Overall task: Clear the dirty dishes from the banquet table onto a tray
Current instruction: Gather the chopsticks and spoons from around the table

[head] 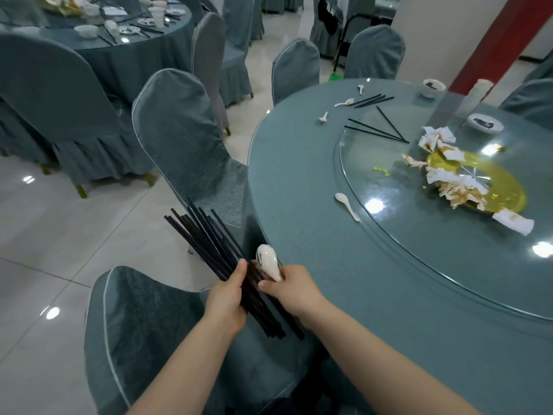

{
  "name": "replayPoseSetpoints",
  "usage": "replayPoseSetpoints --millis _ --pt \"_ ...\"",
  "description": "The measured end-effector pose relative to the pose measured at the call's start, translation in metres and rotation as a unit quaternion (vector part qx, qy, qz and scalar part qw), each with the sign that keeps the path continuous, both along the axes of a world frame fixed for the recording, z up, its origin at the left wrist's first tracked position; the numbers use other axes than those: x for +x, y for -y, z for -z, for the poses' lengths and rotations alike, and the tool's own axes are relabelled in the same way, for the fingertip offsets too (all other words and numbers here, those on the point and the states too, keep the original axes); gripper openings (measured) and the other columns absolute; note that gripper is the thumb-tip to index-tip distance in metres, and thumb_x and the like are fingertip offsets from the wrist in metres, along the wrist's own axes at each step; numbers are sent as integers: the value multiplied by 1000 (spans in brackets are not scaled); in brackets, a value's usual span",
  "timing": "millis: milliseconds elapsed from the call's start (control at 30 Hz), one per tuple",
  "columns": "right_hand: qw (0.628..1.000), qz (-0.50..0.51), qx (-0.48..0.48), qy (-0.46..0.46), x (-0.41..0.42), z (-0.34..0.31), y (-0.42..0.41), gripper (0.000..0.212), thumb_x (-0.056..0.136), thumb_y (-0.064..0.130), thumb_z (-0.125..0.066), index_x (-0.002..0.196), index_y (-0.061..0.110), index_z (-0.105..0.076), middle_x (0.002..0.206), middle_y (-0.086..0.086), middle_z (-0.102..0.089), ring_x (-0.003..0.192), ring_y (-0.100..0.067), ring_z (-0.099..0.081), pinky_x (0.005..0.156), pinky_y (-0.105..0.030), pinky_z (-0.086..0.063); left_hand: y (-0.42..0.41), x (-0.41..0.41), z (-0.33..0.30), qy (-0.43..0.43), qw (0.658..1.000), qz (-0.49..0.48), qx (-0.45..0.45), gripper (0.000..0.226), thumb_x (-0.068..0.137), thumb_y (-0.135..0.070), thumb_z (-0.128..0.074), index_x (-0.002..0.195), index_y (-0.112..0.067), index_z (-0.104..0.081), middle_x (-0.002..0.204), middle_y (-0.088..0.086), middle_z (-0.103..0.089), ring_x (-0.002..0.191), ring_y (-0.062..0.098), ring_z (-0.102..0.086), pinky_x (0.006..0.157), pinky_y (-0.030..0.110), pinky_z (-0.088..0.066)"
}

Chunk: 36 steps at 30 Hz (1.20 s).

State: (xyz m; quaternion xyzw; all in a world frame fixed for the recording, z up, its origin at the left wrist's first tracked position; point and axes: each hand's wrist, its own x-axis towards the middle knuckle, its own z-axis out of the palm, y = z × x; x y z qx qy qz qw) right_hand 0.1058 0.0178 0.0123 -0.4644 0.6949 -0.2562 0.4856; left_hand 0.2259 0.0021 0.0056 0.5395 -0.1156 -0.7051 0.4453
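The round banquet table [299, 181] is filling the 3 o'clock side, its glass turntable [389, 163] carrying soiled napkins [457, 187]. At 6 o'clock, the left hand [226, 298] is gripping a bundle of black chopsticks [206, 235] (fanned toward 11 o'clock), while the right hand [291, 290] is pinching a white spoon [269, 262] against them.

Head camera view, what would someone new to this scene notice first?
Probably the fan of black chopsticks gripped in the left hand at bottom centre, with the right hand beside it holding a white spoon. Next, the soiled napkins heaped on a yellow plate on the glass turntable, right of centre.
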Motion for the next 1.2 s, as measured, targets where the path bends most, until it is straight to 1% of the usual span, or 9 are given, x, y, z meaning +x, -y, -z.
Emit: replayPoseSetpoints --millis 233,333,467,600,767,900,1000,1100,1200 --pt "1000 0 19 0 5 -1 10 13 77 23 -73 79 11 -68 66 3 -59 62 -10 -55 61 -25 -44 4 -1 7 1 1000 18 6 18 92 -17 -59 93 0 -67 90 17 -72 85 28 -69 76 39 -55" --pt "1000 10 27 -6 -3 4 14 12 74 27 -76 77 17 -69 70 2 -65 65 -12 -61 61 -27 -49 10 -4 12 3 1000 30 4 16 91 -14 -60 91 -2 -69 86 16 -73 80 26 -70 77 40 -55" --pt "999 28 13 11 -20 13 26 11 72 29 -76 71 20 -70 78 -1 -73 78 -15 -70 78 -34 -56 26 -13 16 -6 1000 25 1 17 93 -13 -57 85 -3 -68 82 11 -74 75 21 -72 72 36 -54" --pt "995 56 -20 -81 -62 22 59 27 76 37 -72 61 20 -58 51 8 -50 49 -8 -47 48 -24 -35 49 -24 25 -3 1000 3 12 12 93 -13 -56 90 -4 -65 89 12 -75 88 22 -71 77 34 -52" --pt "975 79 -36 -203 -144 46 102 31 80 23 -60 54 19 -43 50 6 -46 54 -20 -44 46 -28 -30 77 -39 34 17 999 -23 19 13 95 -13 -53 92 -4 -61 84 10 -75 82 20 -72 71 32 -51" --pt "962 78 -24 -262 -203 69 141 15 81 16 -58 67 14 -55 59 -2 -53 65 -30 -53 51 -31 -33 95 -54 43 27 998 -49 39 12 94 -13 -54 92 -4 -61 83 10 -75 81 20 -72 72 32 -51" --pt "943 52 -50 -324 -233 82 174 7 83 11 -56 82 9 -62 80 -14 -62 75 -37 -58 58 -33 -39 103 -60 47 35 996 -63 53 13 94 -14 -54 94 -4 -62 87 11 -75 84 20 -72 73 32 -51" --pt "929 14 -71 -364 -244 89 198 31 83 8 -54 113 15 -60 110 -14 -57 90 -39 -58 69 -36 -43 107 -64 47 41 994 -80 65 14 94 -14 -54 95 -4 -63 89 11 -75 87 21 -71 72 32 -51" --pt "907 -54 -61 -413 -244 95 213 39 84 7 -51 122 18 -52 118 -11 -50 89 -38 -57 65 -34 -39 109 -65 45 48 991 -100 74 14 95 -13 -53 94 -4 -63 87 11 -75 84 20 -72 72 32 -51"
